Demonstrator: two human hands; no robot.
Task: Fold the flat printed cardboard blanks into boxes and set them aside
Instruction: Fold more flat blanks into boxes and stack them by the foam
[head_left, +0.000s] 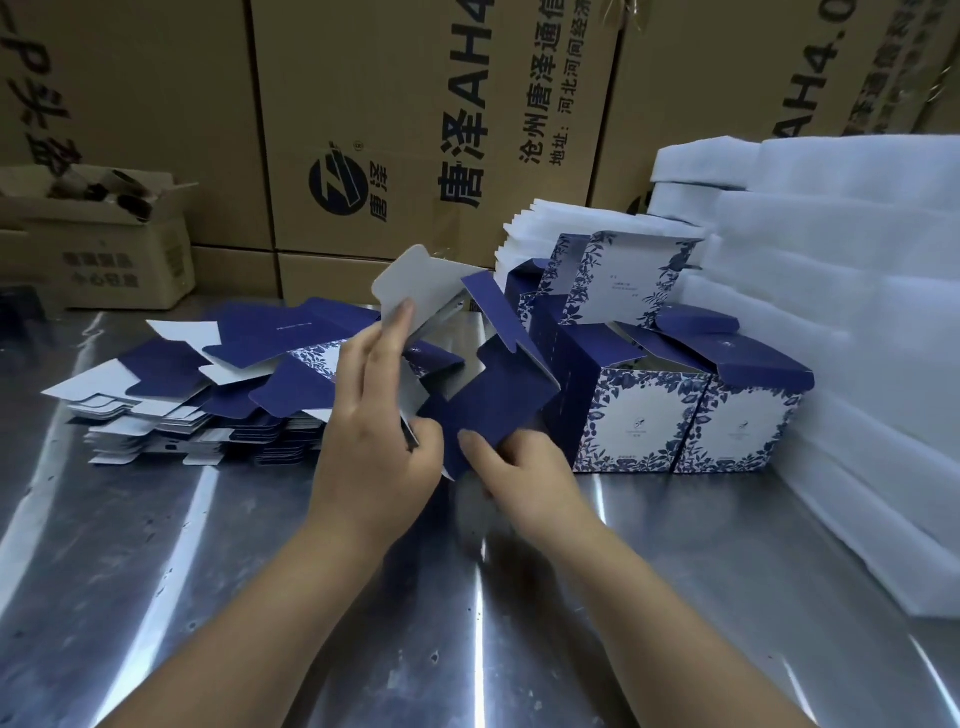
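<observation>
On the table (156, 545), foam (857, 312) sits at three o'clock, the pile (208, 395) of flat ones at nine, and done boxes (644, 421) at two. Our blank (493, 395) is up in the middle, half open. Our left hand (374, 441) pinches its white flap, fingers nearly straight. Our right hand (524, 467) grips the blue side, thumb on top. We should push the sides square first, then tuck the flaps gently along the creases.

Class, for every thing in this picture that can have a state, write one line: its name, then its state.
held blank, partly folded, off the table
left hand, holding the held blank
right hand, holding the held blank
blank pile, flat, unfolded
front boxes, upright, top flaps open
rear box, top flaps open
brown carton, flaps open
</observation>
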